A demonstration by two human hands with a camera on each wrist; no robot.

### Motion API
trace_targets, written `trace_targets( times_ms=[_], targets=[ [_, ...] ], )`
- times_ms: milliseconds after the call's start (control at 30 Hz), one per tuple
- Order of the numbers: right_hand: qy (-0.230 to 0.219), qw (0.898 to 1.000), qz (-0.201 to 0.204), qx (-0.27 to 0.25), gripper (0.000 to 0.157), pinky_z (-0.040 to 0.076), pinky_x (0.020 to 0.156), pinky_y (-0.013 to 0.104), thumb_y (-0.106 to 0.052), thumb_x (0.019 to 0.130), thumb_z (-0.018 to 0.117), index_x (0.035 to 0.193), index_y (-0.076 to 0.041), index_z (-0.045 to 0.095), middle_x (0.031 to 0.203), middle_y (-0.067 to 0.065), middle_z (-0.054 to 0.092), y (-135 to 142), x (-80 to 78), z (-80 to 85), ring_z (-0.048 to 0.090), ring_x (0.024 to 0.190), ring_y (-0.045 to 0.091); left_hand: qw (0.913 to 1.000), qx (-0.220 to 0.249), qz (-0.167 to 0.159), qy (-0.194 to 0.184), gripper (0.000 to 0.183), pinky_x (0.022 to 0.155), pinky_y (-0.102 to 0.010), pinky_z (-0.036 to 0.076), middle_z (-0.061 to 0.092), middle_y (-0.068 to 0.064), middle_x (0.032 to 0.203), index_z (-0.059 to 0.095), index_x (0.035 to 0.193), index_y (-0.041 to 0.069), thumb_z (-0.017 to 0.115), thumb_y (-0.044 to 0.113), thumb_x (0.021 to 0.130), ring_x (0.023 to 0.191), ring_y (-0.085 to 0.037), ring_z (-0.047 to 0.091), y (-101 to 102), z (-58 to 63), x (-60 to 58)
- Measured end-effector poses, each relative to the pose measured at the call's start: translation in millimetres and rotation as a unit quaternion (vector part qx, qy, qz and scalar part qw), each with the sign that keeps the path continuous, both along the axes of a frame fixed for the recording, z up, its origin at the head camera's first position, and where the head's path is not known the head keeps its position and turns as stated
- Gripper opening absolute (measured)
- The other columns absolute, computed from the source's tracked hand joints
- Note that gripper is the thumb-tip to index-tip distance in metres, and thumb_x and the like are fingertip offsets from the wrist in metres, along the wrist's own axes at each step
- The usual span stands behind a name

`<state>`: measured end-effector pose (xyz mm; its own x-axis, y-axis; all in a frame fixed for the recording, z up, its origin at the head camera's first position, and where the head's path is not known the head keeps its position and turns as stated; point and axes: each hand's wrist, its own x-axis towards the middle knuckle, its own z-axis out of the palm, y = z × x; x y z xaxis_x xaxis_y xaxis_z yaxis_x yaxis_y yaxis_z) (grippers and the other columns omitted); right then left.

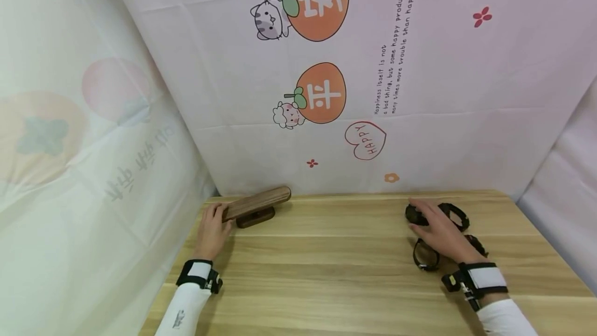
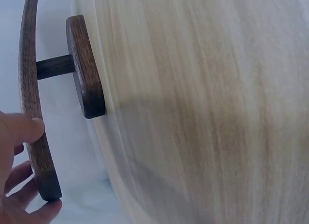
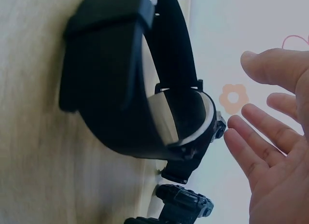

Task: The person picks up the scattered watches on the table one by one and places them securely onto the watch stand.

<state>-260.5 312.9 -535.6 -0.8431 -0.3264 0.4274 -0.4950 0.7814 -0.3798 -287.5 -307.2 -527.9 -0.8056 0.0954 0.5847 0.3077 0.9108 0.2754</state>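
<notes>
At the back left, my left hand [image 1: 212, 232] holds the near end of a dark wooden T-shaped stand's long top bar [image 1: 256, 202]. In the left wrist view the thumb lies on one side of the bar and fingers on the other. A short post [image 2: 55, 67] joins that bar to a small base [image 2: 87, 72]. On the right, my right hand [image 1: 440, 232] reaches over several black wristwatches, fingers loosely extended with nothing between them. A looped watch strap [image 3: 106, 69] fills the middle of the right wrist view, and a second watch [image 3: 181, 204] shows below it.
A wood-grain table [image 1: 326, 274] spans the area between both hands. Behind it hangs a white printed cloth [image 1: 420, 144], and another printed cloth [image 1: 140, 170] lines the left side. Both wrists carry strapped-on cameras.
</notes>
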Motion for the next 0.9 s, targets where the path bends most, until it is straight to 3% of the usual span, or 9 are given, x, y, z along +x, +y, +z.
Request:
trace_targets(
  times_ms=[333,600,900],
  targets=[
    [0.009,1.000,0.012,-0.007,0.070,0.058,0.094,0.063,-0.007,0.096,0.079,0.157,0.001,0.045,0.150,0.027,0.053,-9.1,-0.9,-3.2,0.058,0.128,0.046,0.9987,0.019,-0.031,0.035,0.038,0.101,-0.062,0.055,0.065,-0.033,0.133,0.070,0.123,-0.010,0.081,-0.012,0.086,0.123,-0.055,0.061,-3.2,-1.4,0.3],
    [-0.015,1.000,0.009,-0.005,0.068,0.057,0.096,0.064,-0.009,0.098,0.078,0.157,0.000,0.045,0.151,0.027,0.052,-16.2,-0.8,-1.7,0.058,0.128,0.047,0.9992,0.008,-0.036,0.016,0.037,0.103,-0.060,0.055,0.067,-0.031,0.131,0.070,0.122,-0.009,0.082,-0.008,0.087,0.121,-0.051,0.063,4.7,2.5,0.2],
    [-0.017,1.000,0.009,-0.010,0.068,0.059,0.095,0.063,-0.009,0.097,0.078,0.156,0.000,0.046,0.150,0.027,0.052,-18.1,0.2,0.2,0.061,0.125,0.047,0.9987,0.009,-0.045,0.021,0.036,0.101,-0.057,0.057,0.068,-0.029,0.131,0.071,0.122,-0.008,0.083,-0.007,0.087,0.120,-0.049,0.064,16.6,1.3,-0.7]
  ],
)
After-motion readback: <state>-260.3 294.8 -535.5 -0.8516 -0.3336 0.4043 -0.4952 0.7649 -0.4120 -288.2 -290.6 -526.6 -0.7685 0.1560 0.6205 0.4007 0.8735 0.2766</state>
